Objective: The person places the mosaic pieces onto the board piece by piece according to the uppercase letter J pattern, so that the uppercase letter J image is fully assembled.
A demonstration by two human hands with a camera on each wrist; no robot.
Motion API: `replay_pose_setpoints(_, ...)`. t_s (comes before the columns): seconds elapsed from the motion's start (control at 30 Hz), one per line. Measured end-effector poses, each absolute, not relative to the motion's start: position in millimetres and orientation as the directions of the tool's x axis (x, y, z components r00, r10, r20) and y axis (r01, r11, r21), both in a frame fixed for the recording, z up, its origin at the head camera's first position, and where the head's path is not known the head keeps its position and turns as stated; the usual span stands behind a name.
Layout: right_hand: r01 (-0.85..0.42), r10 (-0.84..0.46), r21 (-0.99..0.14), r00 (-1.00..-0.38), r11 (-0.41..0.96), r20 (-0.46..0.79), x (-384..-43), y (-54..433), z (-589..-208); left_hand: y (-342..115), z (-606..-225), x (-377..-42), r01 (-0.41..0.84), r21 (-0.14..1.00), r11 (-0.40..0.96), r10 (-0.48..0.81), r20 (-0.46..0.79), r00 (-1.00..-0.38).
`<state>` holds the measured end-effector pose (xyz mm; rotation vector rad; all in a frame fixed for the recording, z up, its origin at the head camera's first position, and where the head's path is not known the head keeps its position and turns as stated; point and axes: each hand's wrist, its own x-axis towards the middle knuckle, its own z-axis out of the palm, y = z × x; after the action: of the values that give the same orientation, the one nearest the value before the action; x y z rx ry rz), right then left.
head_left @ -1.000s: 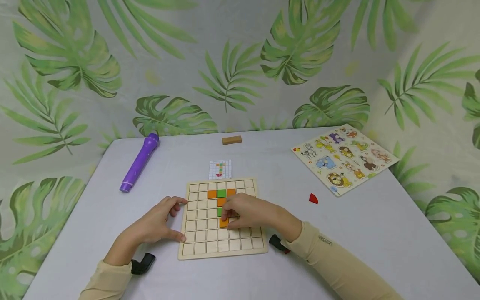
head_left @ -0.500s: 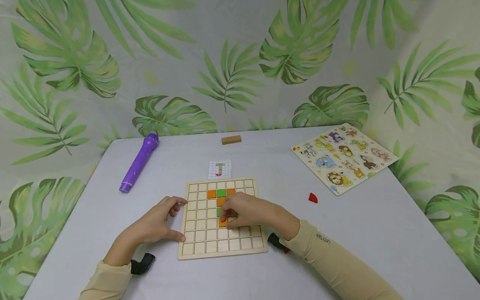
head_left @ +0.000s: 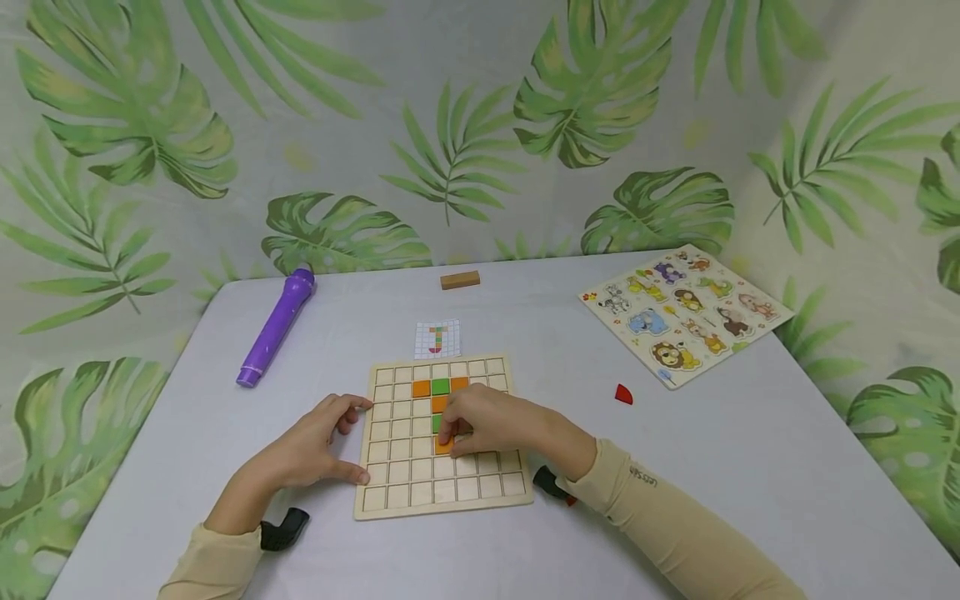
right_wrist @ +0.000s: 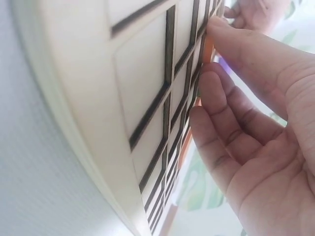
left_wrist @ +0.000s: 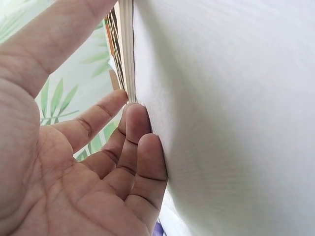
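A wooden grid board (head_left: 397, 473) lies in the middle of the table. My right hand (head_left: 491, 423) is over it, thumb and fingertips pinching an orange square tile (head_left: 442, 447) at the lower end of a column of tiles. In the right wrist view the orange tile (right_wrist: 208, 49) shows between thumb and fingers, at the grid's surface. Above it are a partly covered green tile (head_left: 437, 423), another orange tile (head_left: 439, 404) and a row of orange, green, orange. My left hand (head_left: 311, 446) touches the board's left edge with thumb and index finger, other fingers loosely bent.
A pattern card (head_left: 437, 339) lies behind the board, with a wooden block (head_left: 460, 280) farther back. A purple microphone-shaped object (head_left: 276, 327) is at left. An animal puzzle board (head_left: 686, 317) and a red quarter-circle piece (head_left: 624, 394) lie at right. Something red (head_left: 571, 501) shows by the right wrist.
Both hands keep their places on the board and the tile. The whole head view has shifted very slightly to the side.
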<state>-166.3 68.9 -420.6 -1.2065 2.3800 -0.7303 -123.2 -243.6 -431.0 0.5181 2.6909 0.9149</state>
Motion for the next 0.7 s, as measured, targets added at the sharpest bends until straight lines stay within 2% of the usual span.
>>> replay_pose_setpoints(0.7,-0.585,-0.797,-0.624,-0.595,0.518,-0.104,-165.7,64.9,-421.0,-242.7,-429.7,-122.5,0.239,0.63,0.739,0.407,-0.135,-0.903)
